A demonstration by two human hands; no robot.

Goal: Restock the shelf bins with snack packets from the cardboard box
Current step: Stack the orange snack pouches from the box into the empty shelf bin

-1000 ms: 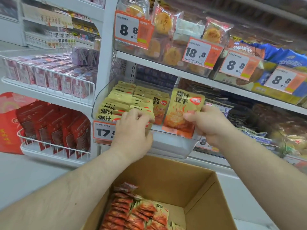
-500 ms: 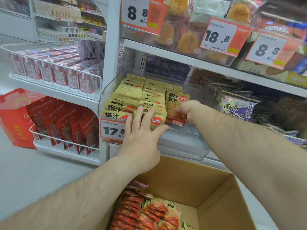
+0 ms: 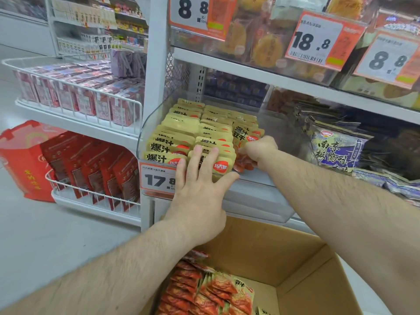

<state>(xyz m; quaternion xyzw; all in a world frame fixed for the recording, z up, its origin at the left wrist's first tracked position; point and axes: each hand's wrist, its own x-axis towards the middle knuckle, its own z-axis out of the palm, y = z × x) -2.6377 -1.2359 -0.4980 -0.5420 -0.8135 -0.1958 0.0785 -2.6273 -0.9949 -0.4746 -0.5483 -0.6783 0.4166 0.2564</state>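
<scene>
The clear bin (image 3: 156,123) sits on the middle shelf, its curved left wall rising beside a white upright (image 3: 156,64) and its front lip carrying a 17.8 price tag (image 3: 159,178). Two rows of yellow packets (image 3: 181,130) fill its left half; the right half, out to the far wall, is open room. The left hand (image 3: 195,194) lies flat with straight, spread fingers against the front packets, thumb along the bin's lip — it clasps nothing. The right hand (image 3: 259,151) is curled round one packet (image 3: 244,142), held upright just beside the second row, its lower edge near the bin floor. Below, the cardboard box (image 3: 295,269) stands open, red-and-yellow packets (image 3: 204,289) stacked in its left part and bare bottom to the right. Right of the bin lie purple bags (image 3: 336,148); to the left, wire baskets (image 3: 75,92) hold red packs — a red carton (image 3: 20,155) stands on the grey floor (image 3: 68,242).
</scene>
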